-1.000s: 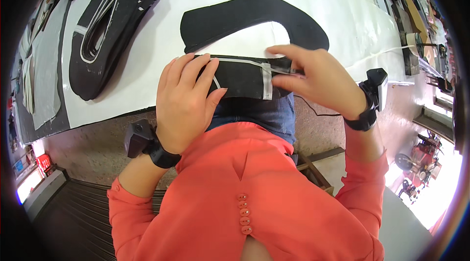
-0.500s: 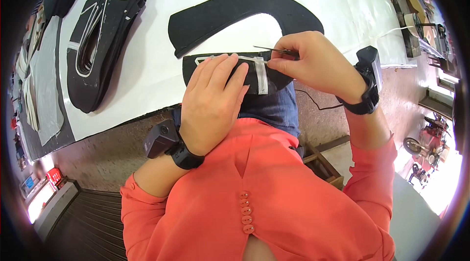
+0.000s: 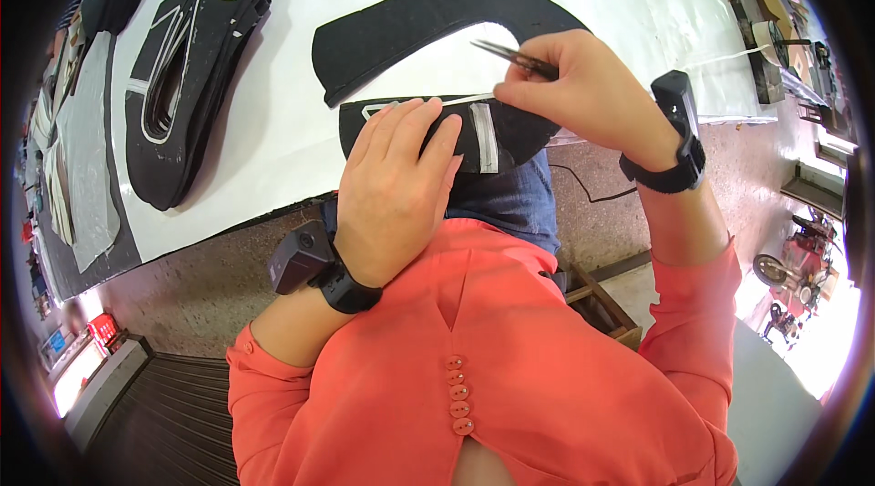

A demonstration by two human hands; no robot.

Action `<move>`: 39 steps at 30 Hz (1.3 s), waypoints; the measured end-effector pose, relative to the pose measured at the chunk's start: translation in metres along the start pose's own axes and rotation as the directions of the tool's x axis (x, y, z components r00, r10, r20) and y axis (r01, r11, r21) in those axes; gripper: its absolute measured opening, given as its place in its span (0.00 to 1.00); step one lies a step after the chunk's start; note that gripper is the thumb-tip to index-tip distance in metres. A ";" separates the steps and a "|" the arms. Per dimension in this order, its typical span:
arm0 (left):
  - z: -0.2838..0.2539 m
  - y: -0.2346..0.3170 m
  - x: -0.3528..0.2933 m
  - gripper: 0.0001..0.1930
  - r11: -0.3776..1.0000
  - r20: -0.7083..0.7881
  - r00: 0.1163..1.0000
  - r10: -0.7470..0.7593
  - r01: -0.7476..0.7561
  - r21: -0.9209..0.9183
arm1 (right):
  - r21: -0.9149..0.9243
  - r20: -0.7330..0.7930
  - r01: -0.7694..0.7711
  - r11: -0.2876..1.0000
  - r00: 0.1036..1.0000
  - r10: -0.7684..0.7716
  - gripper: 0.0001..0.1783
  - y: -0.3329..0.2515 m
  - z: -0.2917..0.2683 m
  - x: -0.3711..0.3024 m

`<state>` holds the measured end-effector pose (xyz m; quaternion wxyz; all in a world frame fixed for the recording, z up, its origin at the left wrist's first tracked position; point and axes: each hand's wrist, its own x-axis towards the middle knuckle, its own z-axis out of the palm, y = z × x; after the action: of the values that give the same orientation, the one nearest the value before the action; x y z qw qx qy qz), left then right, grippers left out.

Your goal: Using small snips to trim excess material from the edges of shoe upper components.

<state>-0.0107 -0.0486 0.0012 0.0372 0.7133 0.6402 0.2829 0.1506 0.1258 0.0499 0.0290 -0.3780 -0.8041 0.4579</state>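
Note:
A black curved piece [image 3: 524, 126] lies at the table's near edge, marked by a white outline and a short white crosswise band [image 3: 486, 138]. My left hand [image 3: 401, 153] rests on it with the fingers stretched out flat, pressing it down. Over its right end, my right hand [image 3: 561, 85] is closed in a pinch on a narrow white strip [image 3: 469, 99] that runs toward my left fingers. The same hand holds dark pointed tweezers [image 3: 515, 57], their tips directed left and away from the piece. Part of the strip is hidden under my left hand.
Beyond my hands lies a larger black curved piece [image 3: 410, 35]. A stack of black loop-shaped pieces with white lines [image 3: 150, 135] is at left. On the right, a white strip [image 3: 720, 57] leads to a roll [image 3: 770, 44]. The white-covered table [image 3: 264, 158] has a curved front edge.
My right hand has risen a little and moved away from the black piece, drawing the white strip up with it; the tweezers have lifted too. My left hand has stayed in place.

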 end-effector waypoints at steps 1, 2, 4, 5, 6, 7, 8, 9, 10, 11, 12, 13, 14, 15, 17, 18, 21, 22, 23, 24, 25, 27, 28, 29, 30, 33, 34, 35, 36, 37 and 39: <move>0.000 0.000 0.000 0.19 1.000 0.001 1.000 0.001 -0.001 -0.001 | 0.001 -0.001 -0.001 1.000 1.000 0.001 0.16 0.003 0.002 -0.001; 0.001 0.000 0.000 0.19 1.000 0.003 1.000 -0.002 0.002 0.000 | -0.018 0.001 -0.031 0.999 1.000 0.031 0.15 0.008 0.006 -0.002; 0.001 0.000 -0.001 0.19 1.000 0.006 1.000 -0.006 0.006 0.002 | -0.035 0.003 -0.060 0.998 0.998 0.060 0.13 0.010 0.008 -0.004; 0.001 0.000 -0.001 0.19 1.000 0.002 1.000 -0.011 0.011 -0.003 | -0.033 -0.007 -0.067 0.997 0.998 0.067 0.14 0.009 0.008 -0.005; 0.001 0.000 -0.002 0.19 1.000 0.000 1.000 -0.015 0.015 -0.009 | -0.031 -0.018 -0.075 0.997 0.997 0.075 0.14 0.009 0.009 -0.005; 0.001 0.000 -0.003 0.19 1.000 0.002 1.000 -0.015 0.015 -0.009 | -0.028 -0.017 -0.076 0.997 0.997 0.076 0.14 0.010 0.010 -0.004; 0.002 0.000 -0.003 0.20 1.000 -0.012 1.000 -0.014 0.014 0.009 | -0.038 -0.022 -0.065 0.997 0.998 0.065 0.15 0.011 0.011 -0.004; 0.003 0.000 -0.003 0.21 1.000 -0.028 1.000 -0.010 0.010 0.024 | -0.048 -0.029 -0.056 0.997 0.998 0.055 0.15 0.011 0.011 -0.003; 0.005 0.000 -0.003 0.21 1.000 -0.026 1.000 -0.007 0.008 0.023 | -0.047 -0.032 -0.059 0.997 0.998 0.057 0.15 0.011 0.011 -0.003; 0.006 0.000 -0.003 0.21 1.000 -0.037 0.999 -0.006 0.006 0.016 | -0.101 -0.055 -0.032 0.994 0.998 0.027 0.15 0.011 0.013 -0.002; 0.007 0.001 -0.004 0.20 1.000 -0.047 0.999 -0.006 0.007 0.011 | -0.155 -0.074 -0.006 0.988 0.997 -0.006 0.15 0.010 0.014 -0.002; 0.008 0.003 -0.002 0.20 1.000 -0.044 0.999 -0.005 0.006 0.011 | -0.152 -0.075 -0.007 0.988 0.997 -0.004 0.15 0.011 0.014 -0.002; 0.008 0.005 0.000 0.20 1.000 -0.023 1.000 0.008 -0.008 -0.030 | -0.149 -0.077 -0.021 0.989 0.997 0.009 0.15 0.010 0.014 -0.003; 0.010 0.007 0.003 0.19 0.997 -0.005 1.000 0.020 -0.020 -0.069 | -0.147 -0.078 -0.031 0.989 0.997 0.020 0.15 0.010 0.013 -0.002; 0.015 0.010 0.007 0.19 0.995 -0.005 0.998 0.056 -0.056 -0.084 | -0.138 -0.065 -0.037 0.990 0.998 0.028 0.15 0.008 0.013 -0.002; 0.018 0.012 0.009 0.19 0.991 -0.006 0.996 0.090 -0.090 -0.100 | -0.130 -0.050 -0.043 0.991 0.998 0.036 0.15 0.008 0.012 -0.002; 0.021 0.015 0.012 0.18 0.992 0.001 0.995 0.102 -0.102 -0.074 | -0.015 0.017 -0.094 0.995 0.995 0.094 0.15 0.007 0.008 -0.003; 0.022 0.015 0.013 0.17 0.993 -0.008 0.994 0.107 -0.107 -0.055 | -0.012 0.015 -0.096 0.995 0.995 0.096 0.15 0.008 0.005 -0.004; 0.021 0.015 0.013 0.17 0.993 -0.004 0.994 0.109 -0.109 -0.056 | 0.020 0.042 -0.090 0.996 0.995 0.089 0.15 0.010 0.001 -0.005; 0.020 0.016 0.015 0.17 0.992 -0.004 0.993 0.115 -0.115 -0.056 | 0.052 0.068 -0.085 0.995 0.994 0.082 0.15 0.013 -0.003 -0.005; 0.019 0.016 0.016 0.16 0.991 -0.003 0.993 0.120 -0.120 -0.056 | -0.007 0.027 -0.022 1.000 0.999 0.022 0.15 0.019 -0.004 -0.005; 0.021 0.016 0.015 0.16 0.991 -0.002 0.992 0.124 -0.124 -0.048 | -0.027 0.014 -0.010 1.000 1.000 0.011 0.15 0.023 -0.004 -0.005; 0.022 0.017 0.015 0.16 0.991 -0.004 0.992 0.124 -0.125 -0.040 | -0.051 0.005 0.003 0.999 1.000 -0.003 0.15 0.024 -0.004 -0.005; 0.022 0.017 0.016 0.16 0.991 -0.002 0.992 0.127 -0.127 -0.039 | -0.048 0.003 0.002 0.999 1.000 -0.002 0.15 0.024 -0.003 -0.005; 0.022 0.017 0.016 0.15 0.991 -0.002 0.993 0.121 -0.121 -0.051 | -0.098 -0.010 0.016 0.995 1.000 -0.017 0.15 0.023 -0.002 -0.004; 0.025 0.019 0.021 0.14 0.988 -0.003 0.990 0.138 -0.138 -0.063 | -0.129 -0.006 -0.009 0.992 1.000 0.008 0.14 0.017 -0.002 -0.003; 0.025 0.019 0.023 0.13 0.985 -0.006 0.987 0.161 -0.161 -0.062 | -0.114 0.011 -0.045 0.992 0.999 0.047 0.14 0.016 -0.003 -0.003; 0.025 0.020 0.024 0.13 0.985 -0.004 0.986 0.164 -0.164 -0.062 | -0.112 0.008 -0.046 0.993 0.999 0.048 0.14 0.019 -0.003 -0.003; 0.024 0.022 0.026 0.13 0.986 0.006 0.987 0.163 -0.163 -0.043 | -0.067 0.020 0.010 0.998 1.000 -0.009 0.13 0.025 -0.003 -0.003; 0.023 0.024 0.027 0.12 0.987 0.016 0.987 0.162 -0.161 -0.024 | -0.022 0.029 0.067 0.998 0.997 -0.066 0.13 0.029 -0.004 -0.002; 0.023 0.023 0.030 0.12 0.985 0.021 0.985 0.171 -0.170 -0.031 | -0.061 0.020 0.075 0.995 0.997 -0.073 0.13 0.033 -0.009 -0.001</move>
<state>0.0205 -0.0174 0.0020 0.0308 0.7680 0.5721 0.2861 0.1739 0.1415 0.0303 0.0270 -0.3446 -0.8316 0.4346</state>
